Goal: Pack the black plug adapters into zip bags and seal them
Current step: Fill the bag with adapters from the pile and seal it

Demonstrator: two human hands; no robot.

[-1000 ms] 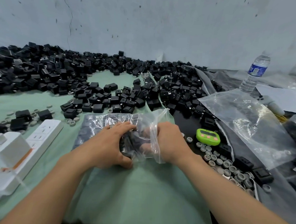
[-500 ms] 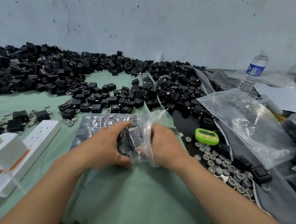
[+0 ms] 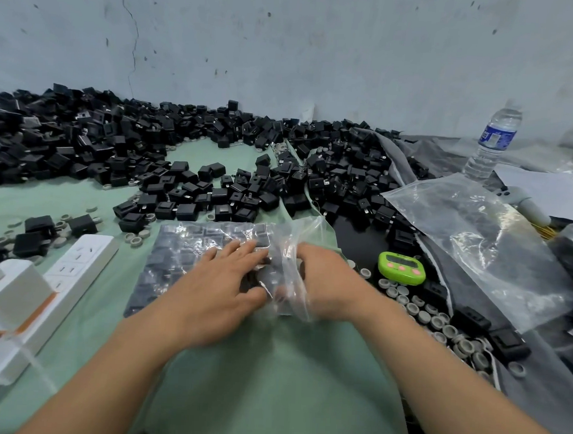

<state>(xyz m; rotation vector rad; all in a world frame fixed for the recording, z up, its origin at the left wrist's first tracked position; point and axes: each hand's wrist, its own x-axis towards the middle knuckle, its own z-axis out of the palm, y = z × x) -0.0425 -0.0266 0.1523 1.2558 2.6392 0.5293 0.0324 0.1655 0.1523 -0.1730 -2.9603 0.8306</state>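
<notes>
I'd put this well into one bag and nowhere near the end of the whole job. The clear plastic zip bag (image 3: 182, 257) lies flat on the pale green cloth-covered counter (image 3: 268, 376), right under and ahead of both hands. It is packed with dark blocks in rows, in a single layer as far as I can make out. Its mouth, at the right end, stands up crumpled and looks unsealed to me, so closing the zip is what is left here.

My left hand (image 3: 220, 290) lies on the filled part with fingers stretched and spread, pressing down and gripping nothing. My right hand (image 3: 328, 283) is at the bag's mouth. Its fingers are buried in the bunched film, so I cannot tell whether they pinch it.

Behind the bag, loose black plastic plug adapters (image 3: 81, 147) lie heaped along the wall, far more than one bag takes. A large empty clear plastic bag (image 3: 478, 242) waits on the right.

The bag film is thin and glossy, wrinkles easily and throws glare. The adapters are hard, matte and cube-like, and some show metal prongs. The cloth is soft and creased. Small grey rings (image 3: 423, 314) are scattered near a round green timer (image 3: 401, 268).
</notes>
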